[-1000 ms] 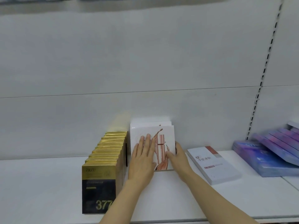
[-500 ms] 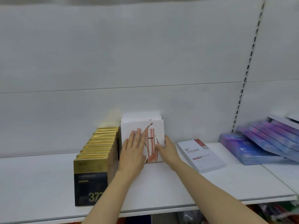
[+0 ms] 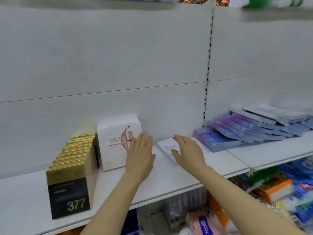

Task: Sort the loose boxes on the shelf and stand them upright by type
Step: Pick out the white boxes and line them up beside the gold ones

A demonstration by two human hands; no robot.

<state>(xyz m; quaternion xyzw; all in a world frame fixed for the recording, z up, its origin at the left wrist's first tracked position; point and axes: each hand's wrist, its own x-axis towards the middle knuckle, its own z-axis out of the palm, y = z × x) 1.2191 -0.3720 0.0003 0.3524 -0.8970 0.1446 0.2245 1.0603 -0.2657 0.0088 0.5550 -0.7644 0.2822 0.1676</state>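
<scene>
Now the right hand (image 3: pixel 188 150), fingers spread and gripping nothing, drops onto the flat white box (image 3: pixel 166 149) lying just right of the upright white boxes (image 3: pixel 116 143), likely to stand it up; the left hand (image 3: pixel 140 154) hovers flat-fingered beside them.

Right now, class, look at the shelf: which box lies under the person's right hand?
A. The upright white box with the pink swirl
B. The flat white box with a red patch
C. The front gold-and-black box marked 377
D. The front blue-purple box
B: the right hand reaches down over the flat white box lying on the shelf, its fingers spread over the box's top; whether they touch it cannot be told.
</scene>
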